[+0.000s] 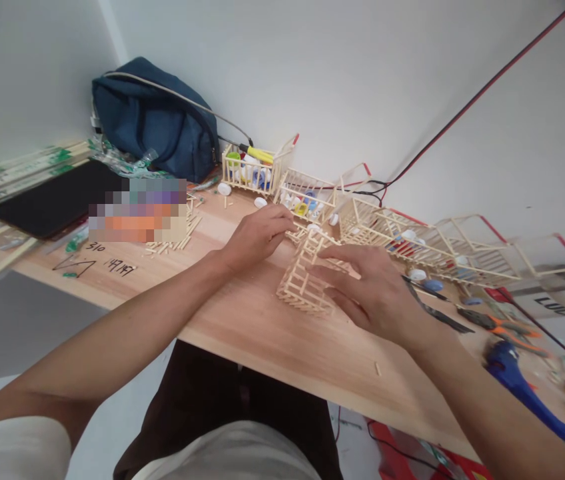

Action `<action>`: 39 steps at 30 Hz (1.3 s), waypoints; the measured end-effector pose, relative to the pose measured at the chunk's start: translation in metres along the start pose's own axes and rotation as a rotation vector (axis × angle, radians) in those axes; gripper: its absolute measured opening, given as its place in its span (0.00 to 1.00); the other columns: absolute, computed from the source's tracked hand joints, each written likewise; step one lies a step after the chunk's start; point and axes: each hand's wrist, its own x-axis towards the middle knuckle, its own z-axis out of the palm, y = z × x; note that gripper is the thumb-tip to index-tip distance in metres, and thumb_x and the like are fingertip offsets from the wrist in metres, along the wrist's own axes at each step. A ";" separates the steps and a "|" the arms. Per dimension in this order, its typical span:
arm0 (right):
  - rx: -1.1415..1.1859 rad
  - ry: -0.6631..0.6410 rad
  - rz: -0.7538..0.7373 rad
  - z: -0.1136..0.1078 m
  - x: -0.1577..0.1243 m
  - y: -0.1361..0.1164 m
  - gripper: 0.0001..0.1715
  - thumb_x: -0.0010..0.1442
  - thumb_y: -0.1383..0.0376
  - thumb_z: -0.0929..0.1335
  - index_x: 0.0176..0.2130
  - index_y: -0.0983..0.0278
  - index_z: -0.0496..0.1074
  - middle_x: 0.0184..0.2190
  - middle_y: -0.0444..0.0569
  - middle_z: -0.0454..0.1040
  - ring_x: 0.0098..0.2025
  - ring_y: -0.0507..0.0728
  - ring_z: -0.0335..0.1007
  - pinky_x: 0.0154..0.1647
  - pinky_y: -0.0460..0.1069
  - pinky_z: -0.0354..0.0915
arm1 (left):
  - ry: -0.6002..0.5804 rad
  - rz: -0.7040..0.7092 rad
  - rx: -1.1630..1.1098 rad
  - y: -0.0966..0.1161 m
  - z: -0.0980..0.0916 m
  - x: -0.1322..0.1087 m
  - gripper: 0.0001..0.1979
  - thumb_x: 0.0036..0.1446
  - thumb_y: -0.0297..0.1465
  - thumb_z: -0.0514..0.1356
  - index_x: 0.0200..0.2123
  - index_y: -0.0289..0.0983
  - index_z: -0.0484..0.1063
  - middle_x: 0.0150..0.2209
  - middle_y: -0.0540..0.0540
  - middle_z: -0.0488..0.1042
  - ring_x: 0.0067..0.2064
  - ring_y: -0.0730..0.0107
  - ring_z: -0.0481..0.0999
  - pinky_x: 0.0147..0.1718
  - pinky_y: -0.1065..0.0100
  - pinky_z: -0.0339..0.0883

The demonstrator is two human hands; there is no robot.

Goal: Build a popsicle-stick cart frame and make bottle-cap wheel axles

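A small lattice frame point(298, 283) built from thin wooden sticks sits on the table in front of me. At its far left corner is my left hand point(262, 235), with its fingers curled together; whatever lies between the fingertips is hidden. My right hand point(370, 290) hovers over the frame's right side, fingers spread and slightly blurred, partly covering it. I cannot tell whether these fingertips touch the sticks. Just beyond the hands stands a miniature stick cart point(307, 197) holding coloured caps.
More stick carts, including one with bottle caps point(247, 172), line the wall. A blue bag point(155, 123), black tablet-like slab point(57, 197) and cut sticks point(182, 237) lie left. Orange-handled pliers point(507, 328) and a blue glue gun point(525, 387) lie right.
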 end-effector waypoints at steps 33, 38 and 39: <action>-0.050 -0.160 0.058 0.028 -0.019 -0.020 0.38 0.67 0.52 0.58 0.66 0.75 0.55 0.69 0.65 0.49 0.71 0.66 0.39 0.67 0.63 0.48 | -0.054 -0.049 -0.034 -0.001 0.001 -0.002 0.13 0.61 0.21 0.52 0.37 0.34 0.77 0.39 0.43 0.77 0.43 0.68 0.75 0.44 0.67 0.68; -0.065 -0.164 0.068 0.025 -0.019 -0.021 0.39 0.68 0.51 0.58 0.67 0.74 0.53 0.69 0.64 0.49 0.71 0.65 0.39 0.67 0.64 0.47 | -0.061 -0.047 -0.033 -0.002 0.002 -0.002 0.14 0.61 0.21 0.52 0.37 0.35 0.78 0.39 0.43 0.77 0.43 0.68 0.75 0.43 0.67 0.68; -0.069 -0.162 0.070 0.024 -0.019 -0.022 0.39 0.67 0.51 0.58 0.67 0.73 0.52 0.69 0.64 0.48 0.72 0.65 0.38 0.67 0.64 0.46 | -0.060 -0.045 -0.033 -0.002 0.002 -0.002 0.14 0.61 0.21 0.52 0.37 0.35 0.78 0.39 0.43 0.77 0.43 0.68 0.75 0.43 0.67 0.68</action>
